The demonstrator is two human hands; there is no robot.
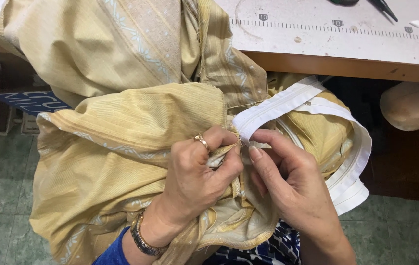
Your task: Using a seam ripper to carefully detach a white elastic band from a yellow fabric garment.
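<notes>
Crumpled striped yellow fabric [121, 132], white elastic band [288, 100], both hands pinching its edge

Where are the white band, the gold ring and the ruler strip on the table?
white band [283, 104], head view, on the flat stretch above the right hand
gold ring [201, 141], head view, on its top, left hand finger
ruler strip [337, 28], head view, on its tick marks

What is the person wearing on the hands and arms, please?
The left hand has a gold-coloured ring on one finger and a metal wristwatch with a gold and silver band on the wrist. Below it shows the edge of a blue sleeve. The right hand is bare, with no ring or watch visible; its nails are fairly long and unpainted.
</notes>
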